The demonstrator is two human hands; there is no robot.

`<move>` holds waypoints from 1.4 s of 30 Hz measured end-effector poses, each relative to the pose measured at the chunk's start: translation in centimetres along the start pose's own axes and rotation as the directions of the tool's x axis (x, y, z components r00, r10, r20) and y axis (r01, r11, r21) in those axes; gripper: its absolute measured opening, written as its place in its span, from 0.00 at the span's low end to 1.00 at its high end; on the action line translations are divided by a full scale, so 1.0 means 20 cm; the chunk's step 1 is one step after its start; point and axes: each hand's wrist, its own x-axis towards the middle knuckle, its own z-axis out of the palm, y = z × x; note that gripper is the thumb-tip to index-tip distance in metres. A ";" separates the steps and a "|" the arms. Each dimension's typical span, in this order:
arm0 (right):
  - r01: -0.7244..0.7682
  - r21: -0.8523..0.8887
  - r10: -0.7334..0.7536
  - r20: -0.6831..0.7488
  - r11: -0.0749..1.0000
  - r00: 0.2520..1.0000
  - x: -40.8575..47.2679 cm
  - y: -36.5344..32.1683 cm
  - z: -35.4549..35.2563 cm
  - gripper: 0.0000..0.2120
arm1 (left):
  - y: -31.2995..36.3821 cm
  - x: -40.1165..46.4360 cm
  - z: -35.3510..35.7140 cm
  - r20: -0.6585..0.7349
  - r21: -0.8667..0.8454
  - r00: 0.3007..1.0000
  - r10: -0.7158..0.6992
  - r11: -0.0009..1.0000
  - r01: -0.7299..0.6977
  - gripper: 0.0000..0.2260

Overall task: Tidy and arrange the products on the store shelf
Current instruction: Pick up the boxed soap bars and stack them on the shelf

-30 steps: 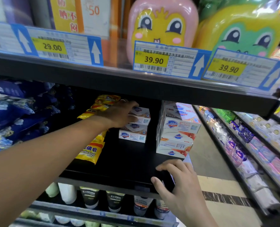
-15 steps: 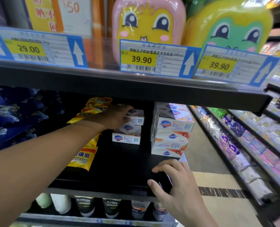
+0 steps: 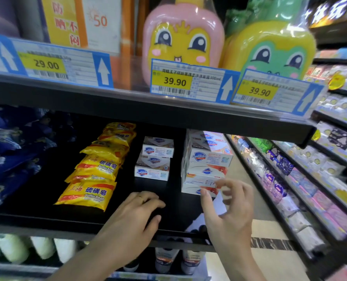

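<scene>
On the black middle shelf (image 3: pixel 46 218) stand two stacked white soap boxes (image 3: pixel 155 159) at centre and a taller stack of white soap boxes (image 3: pixel 206 163) at the right end. Yellow sulfur soap packs (image 3: pixel 95 173) lie in a row to their left. My left hand (image 3: pixel 136 218) rests on the shelf's front part, fingers relaxed, holding nothing. My right hand (image 3: pixel 227 207) hovers at the foot of the tall stack with fingers loosely curled and empty; whether it touches the lowest box is unclear.
Blue packets (image 3: pixel 6 155) fill the shelf's left side. The upper shelf carries a pink bottle (image 3: pixel 180 37), a green-yellow bottle (image 3: pixel 270 43) and price tags (image 3: pixel 188 80). Tubes and bottles (image 3: pixel 16 248) stand below. An aisle shelf (image 3: pixel 310 189) runs to the right.
My left hand has let go of the centre soap boxes and drawn back to the shelf's front. My right hand has lifted from the shelf edge toward the tall stack.
</scene>
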 end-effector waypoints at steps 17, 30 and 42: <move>0.151 -0.203 -0.124 0.142 0.967 0.982 0.29 -0.09 -0.02 0.26 | -0.04 0.00 -0.02 0.035 -0.305 0.992 -0.118 0.945 0.123 0.06; 0.378 -0.048 -0.367 0.155 0.924 0.917 -0.21 -0.08 0.02 0.29 | 0.16 0.04 -0.20 0.324 -0.855 0.886 -0.331 0.299 0.424 0.22; -0.401 0.198 0.261 0.498 0.894 0.827 -0.14 -0.20 -0.13 0.36 | 0.12 -0.04 -0.19 0.132 -0.882 0.931 -0.340 0.388 0.267 0.25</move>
